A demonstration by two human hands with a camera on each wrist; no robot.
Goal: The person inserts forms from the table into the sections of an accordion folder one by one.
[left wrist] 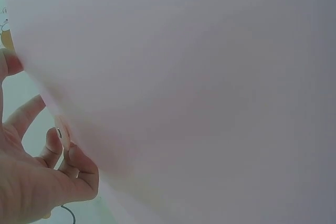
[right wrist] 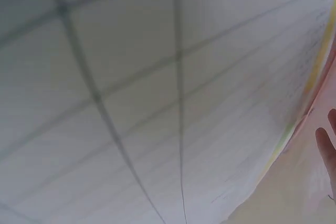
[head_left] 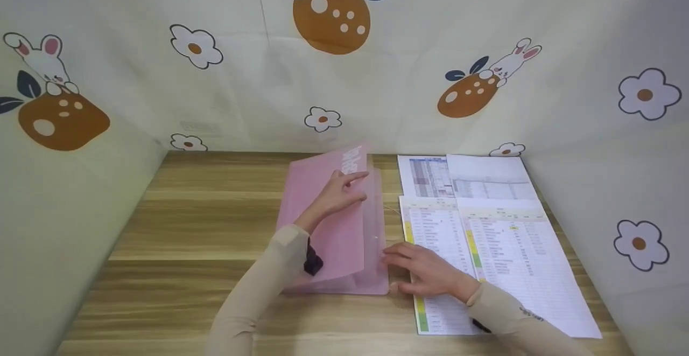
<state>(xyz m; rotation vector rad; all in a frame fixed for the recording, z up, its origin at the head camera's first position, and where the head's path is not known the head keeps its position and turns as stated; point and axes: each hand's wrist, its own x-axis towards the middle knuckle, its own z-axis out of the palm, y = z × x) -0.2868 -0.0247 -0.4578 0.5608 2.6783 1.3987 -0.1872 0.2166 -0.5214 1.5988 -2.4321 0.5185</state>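
A pink translucent file folder (head_left: 325, 194) lies on the table, its top cover raised along the right edge. My left hand (head_left: 336, 197) reaches across the cover, thumb and fingers at that raised edge. In the left wrist view, the left hand (left wrist: 50, 174) has bent fingers along the edge of the cover (left wrist: 199, 93), with a small pale oval piece between them; its kind is unclear. My right hand (head_left: 428, 270) rests beside the folder's lower right edge, fingers loosely extended, fingertips at the edge. Only a few right fingers (right wrist: 326, 150) show in the right wrist view.
Printed sheets with tables and coloured side strips (head_left: 517, 270) lie to the right, partly under my right hand. More printed sheets (head_left: 428, 175) lie behind them. The wooden table (head_left: 177, 237) meets a patterned cloth wall (head_left: 242, 92) at the back and sides.
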